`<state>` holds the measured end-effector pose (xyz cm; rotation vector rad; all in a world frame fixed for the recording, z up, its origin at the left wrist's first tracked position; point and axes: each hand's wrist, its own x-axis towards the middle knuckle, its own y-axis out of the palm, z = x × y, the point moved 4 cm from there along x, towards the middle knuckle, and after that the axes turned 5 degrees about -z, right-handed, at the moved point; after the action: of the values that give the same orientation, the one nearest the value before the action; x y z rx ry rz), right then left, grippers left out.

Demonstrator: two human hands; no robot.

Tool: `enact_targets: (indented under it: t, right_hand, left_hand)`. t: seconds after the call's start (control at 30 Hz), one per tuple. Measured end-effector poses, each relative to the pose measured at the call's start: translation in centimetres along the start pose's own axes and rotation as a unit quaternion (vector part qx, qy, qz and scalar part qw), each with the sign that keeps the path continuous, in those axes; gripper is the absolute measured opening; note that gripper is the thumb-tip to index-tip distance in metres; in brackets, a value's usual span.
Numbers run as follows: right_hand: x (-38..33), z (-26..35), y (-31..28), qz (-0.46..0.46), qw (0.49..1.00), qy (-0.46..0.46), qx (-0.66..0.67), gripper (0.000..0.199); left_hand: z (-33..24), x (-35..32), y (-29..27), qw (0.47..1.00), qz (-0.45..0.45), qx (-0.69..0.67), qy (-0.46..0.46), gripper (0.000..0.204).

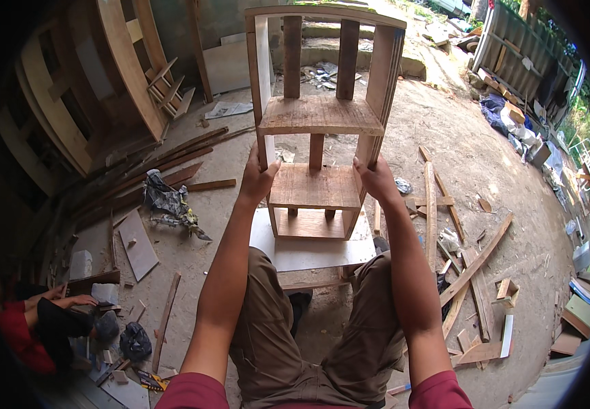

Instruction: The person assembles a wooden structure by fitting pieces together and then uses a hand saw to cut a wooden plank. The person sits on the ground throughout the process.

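Note:
A small wooden shelf [322,114] with open compartments stands upright before me, its foot on a low white-topped table [295,255] at my knees. My left hand [258,176] grips its left side panel, thumb on the near edge and fingers wrapped behind. On the opposite panel, at about the same height, my right hand [379,180] holds it the same way. Both hands are around the level of the lower middle board. Dark slats run up the shelf's back, and its top leans toward the far side of the yard.
Long planks [475,262] and offcuts litter the concrete floor at right. More boards [186,153] and a crumpled plastic bag [165,198] lie at left. Tall wooden frames [114,75] lean at the far left. At lower left a person in red [42,320] sits near a black bag [135,341].

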<state>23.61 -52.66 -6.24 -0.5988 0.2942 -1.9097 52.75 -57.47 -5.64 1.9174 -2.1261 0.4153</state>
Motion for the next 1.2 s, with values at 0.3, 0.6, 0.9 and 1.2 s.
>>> enact_targets:
  t: [0.3,0.6,0.9,1.2]
  right_hand:
    - [0.1,-0.6,0.0,0.002,1.0,0.0,0.019,0.039]
    - [-0.4,0.2,0.0,0.001,0.999,-0.009,0.034,0.037]
    - [-0.7,0.8,-0.4,-0.002,1.0,-0.007,0.006,0.036]
    - [-0.7,0.5,-0.3,0.001,1.0,-0.002,0.004,0.036]
  left_hand:
    - [-0.6,-0.3,-0.1,0.999,0.005,0.022,-0.035,0.06]
    - [1.6,0.5,-0.2,0.997,-0.022,0.047,0.058,0.05]
    - [0.9,0.0,0.3,0.999,-0.046,0.019,0.013,0.044]
    - [0.9,0.0,0.0,0.999,-0.012,0.032,-0.022,0.064]
